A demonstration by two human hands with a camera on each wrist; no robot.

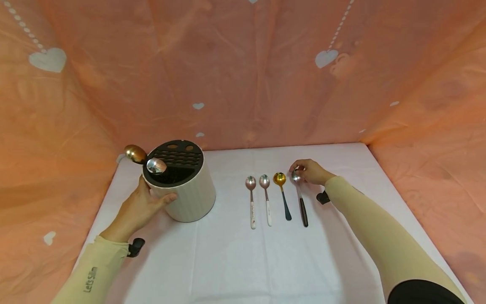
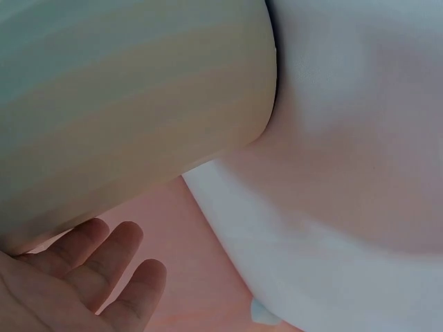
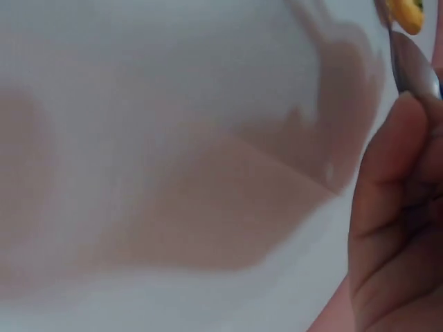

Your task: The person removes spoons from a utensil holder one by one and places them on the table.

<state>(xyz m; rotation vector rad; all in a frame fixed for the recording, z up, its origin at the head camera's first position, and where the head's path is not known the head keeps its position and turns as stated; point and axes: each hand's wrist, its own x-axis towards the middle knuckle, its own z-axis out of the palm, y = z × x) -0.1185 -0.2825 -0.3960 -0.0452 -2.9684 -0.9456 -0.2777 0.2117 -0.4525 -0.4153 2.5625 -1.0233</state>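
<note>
In the head view, my left hand point(image 1: 138, 209) rests against the left side of a white ribbed utensil holder point(image 1: 193, 194) with a black slotted top. Its thumb lies across the front. The left wrist view shows several loosely extended fingers point(image 2: 124, 242) beside the holder wall point(image 2: 138, 90). My right hand point(image 1: 312, 172) pinches the bowl end of a silver spoon point(image 1: 302, 207) with a dark handle, its handle toward me. Thumb and finger point(image 3: 398, 152) meet at this spoon's bowl point(image 3: 413, 62) in the right wrist view; the other fingers are partly hidden.
Left of that spoon lie a gold spoon point(image 1: 279, 179) with a dark handle and two white-handled spoons point(image 1: 264, 182). A gold ladle point(image 1: 135, 154) and a silver one point(image 1: 156, 166) stand in the holder. Orange-pink cloth point(image 1: 247, 84) surrounds the white table point(image 1: 235, 261).
</note>
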